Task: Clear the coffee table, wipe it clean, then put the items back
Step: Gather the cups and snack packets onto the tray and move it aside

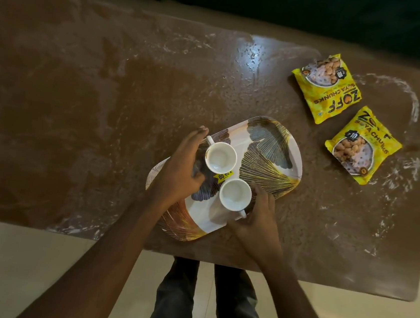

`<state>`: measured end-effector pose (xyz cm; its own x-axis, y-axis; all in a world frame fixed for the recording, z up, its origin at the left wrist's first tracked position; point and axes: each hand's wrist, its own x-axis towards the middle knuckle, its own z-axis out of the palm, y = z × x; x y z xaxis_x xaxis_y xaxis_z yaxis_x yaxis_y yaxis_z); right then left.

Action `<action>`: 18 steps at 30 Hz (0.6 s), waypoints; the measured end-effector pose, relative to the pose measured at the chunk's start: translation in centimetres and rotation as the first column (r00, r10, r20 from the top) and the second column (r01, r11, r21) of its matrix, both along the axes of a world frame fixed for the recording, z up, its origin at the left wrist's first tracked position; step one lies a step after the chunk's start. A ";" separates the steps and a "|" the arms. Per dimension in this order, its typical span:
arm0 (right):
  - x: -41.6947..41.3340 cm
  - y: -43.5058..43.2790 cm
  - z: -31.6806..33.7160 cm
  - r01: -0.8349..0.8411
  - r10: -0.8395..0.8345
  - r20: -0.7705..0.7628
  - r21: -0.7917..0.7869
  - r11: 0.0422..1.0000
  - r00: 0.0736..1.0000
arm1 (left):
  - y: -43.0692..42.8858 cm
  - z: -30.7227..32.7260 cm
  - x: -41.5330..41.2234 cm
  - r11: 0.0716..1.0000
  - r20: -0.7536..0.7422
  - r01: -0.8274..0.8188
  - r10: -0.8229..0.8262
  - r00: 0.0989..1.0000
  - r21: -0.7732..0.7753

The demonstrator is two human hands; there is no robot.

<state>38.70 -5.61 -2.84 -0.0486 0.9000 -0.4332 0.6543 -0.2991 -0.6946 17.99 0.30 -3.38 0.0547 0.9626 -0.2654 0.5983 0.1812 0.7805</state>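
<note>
**Tray and two cups on the smeared table top**

Brown coffee table (103, 120), seen from above, carries pale streaks and one bright glare patch that hides the surface beneath it; its far edge fades into darkness. Your tray (270, 150) lies near the front edge, its long axis running from near-left to far-right. Your left hand (182, 166) covers the tray's left rim, fingers fairly straight and loosely spread beside the far cup (221, 157), whose handle points far-left; contact with the cup cannot be made out. Your right hand (258, 216) hides the tray's near-right rim, its fingers curled about the handle of the near cup (235, 194), which points near-right. Both cups stand upright on the tray. Two yellow packets (327, 88) (362, 144) lie well apart from it at right
</note>
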 end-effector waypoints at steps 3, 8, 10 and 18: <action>2.0 0.7 1.7 -0.043 0.038 -0.089 -0.049 0.998 0.995 | 0.2 1.5 0.1 0.996 0.003 -0.085 0.084 0.996 0.038; 4.7 3.1 3.5 0.075 -0.074 -0.087 0.010 0.997 0.993 | 2.4 3.5 2.1 0.989 -0.045 -0.103 0.109 0.993 0.105; 5.9 4.5 3.2 0.155 -0.152 -0.067 0.040 0.987 0.986 | 4.0 4.1 3.8 0.989 -0.037 -0.084 0.089 0.995 0.123; 10.5 10.3 0.8 0.277 -0.297 0.085 0.188 0.942 0.951 | 11.0 2.9 10.7 0.994 -0.090 0.095 -0.091 0.992 0.044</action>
